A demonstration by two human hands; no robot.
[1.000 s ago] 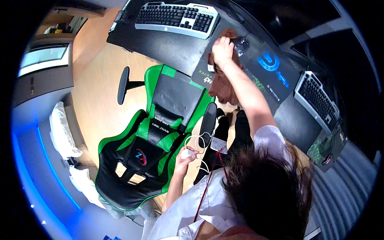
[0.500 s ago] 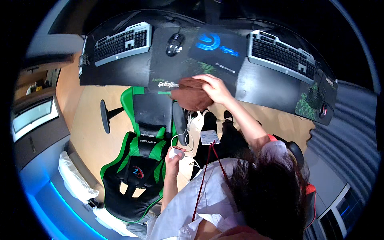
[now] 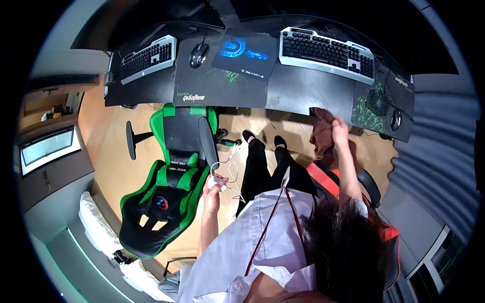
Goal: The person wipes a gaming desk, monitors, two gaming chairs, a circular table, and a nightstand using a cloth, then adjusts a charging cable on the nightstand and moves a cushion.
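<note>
The right hand [image 3: 339, 132], closed on a brown cloth [image 3: 321, 135], has travelled from the worktop's [image 3: 313, 96] middle to its front edge, right of centre. The left hand [image 3: 212, 188] still grips a white device [image 3: 217, 181]; wiping progresses rightward.

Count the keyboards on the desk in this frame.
2. One keyboard lies at the desk's left end, beside the mouse; the other keyboard lies right of the blue-marked mouse pad. The dark upper rim could hide more.

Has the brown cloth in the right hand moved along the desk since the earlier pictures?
Yes. The brown cloth went rightward: from near the blue mouse pad to the desk edge below the right keyboard.
</note>
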